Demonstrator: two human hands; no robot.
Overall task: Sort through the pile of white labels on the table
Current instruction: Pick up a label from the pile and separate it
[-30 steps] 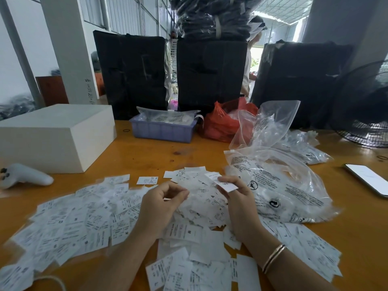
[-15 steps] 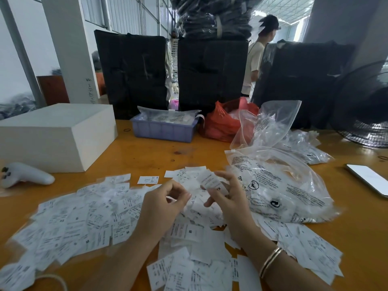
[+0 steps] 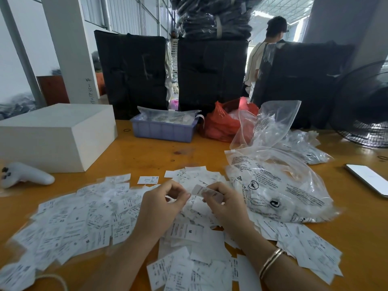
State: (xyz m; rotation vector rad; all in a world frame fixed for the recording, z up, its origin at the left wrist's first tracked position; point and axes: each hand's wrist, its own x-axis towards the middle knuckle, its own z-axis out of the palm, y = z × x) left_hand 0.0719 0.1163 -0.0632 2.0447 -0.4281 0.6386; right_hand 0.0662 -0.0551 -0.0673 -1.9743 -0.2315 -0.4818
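Where the orange worktop carries stock, the white labels lie in 1 loose pile spread across its near half, from the left edge to under the right forearm. Right hand: fingers curled, pinching 1 held label just above the pile's middle. Left hand: fingers curled inward close beside that label; whether they touch it cannot be told. Right wrist: 1 gold bangle. Right of the hands, touching the pile: 1 clear printed plastic bag, with further clear bags behind it. Far side: 1 lavender tray holding bagged items, 1 red bag beside it. Left: 1 white box, 1 white controller near it. Right edge: 1 phone, 1 black fan.
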